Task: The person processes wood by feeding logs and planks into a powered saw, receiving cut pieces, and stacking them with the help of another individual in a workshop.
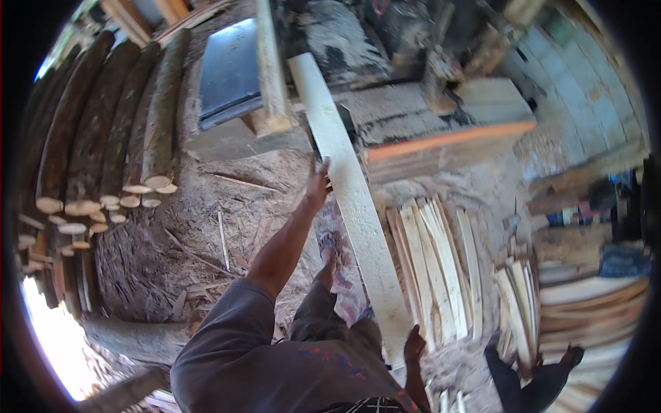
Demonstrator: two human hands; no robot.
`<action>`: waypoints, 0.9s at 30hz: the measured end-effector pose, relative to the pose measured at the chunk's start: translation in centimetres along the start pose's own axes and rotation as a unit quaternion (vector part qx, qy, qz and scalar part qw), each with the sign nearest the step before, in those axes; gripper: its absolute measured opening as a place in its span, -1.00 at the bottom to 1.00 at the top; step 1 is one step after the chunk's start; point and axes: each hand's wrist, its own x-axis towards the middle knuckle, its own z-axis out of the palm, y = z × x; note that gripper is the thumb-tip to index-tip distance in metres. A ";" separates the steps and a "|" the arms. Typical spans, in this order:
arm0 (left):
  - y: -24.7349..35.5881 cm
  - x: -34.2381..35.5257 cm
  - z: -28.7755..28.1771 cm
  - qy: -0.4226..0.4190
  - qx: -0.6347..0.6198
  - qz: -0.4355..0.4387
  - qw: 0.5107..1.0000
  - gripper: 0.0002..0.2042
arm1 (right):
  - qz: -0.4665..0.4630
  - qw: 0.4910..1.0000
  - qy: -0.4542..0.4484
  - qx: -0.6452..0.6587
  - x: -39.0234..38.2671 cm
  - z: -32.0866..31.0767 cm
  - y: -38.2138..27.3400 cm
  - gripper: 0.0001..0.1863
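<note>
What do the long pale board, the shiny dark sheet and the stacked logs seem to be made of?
Board: wood, unpainted, perhaps rough-sawn; pale, mottled face.
Sheet: smooth, possibly metal or plastic; it reflects light.
Logs: wood, apparently bark-covered; rough brown sides, pale cut ends.

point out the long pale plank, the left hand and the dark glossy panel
Long pale plank [359, 206]: head view, middle of its broad upper face.
Left hand [317, 186]: head view, back of the hand.
Dark glossy panel [231, 74]: head view, middle of its shiny surface.
</note>
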 end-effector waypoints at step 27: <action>-6.7 -15.5 -30.7 0.357 0.176 -0.104 0.911 -0.55 | -0.221 0.960 -0.174 -0.008 20.3 10.3 -24.9 -0.43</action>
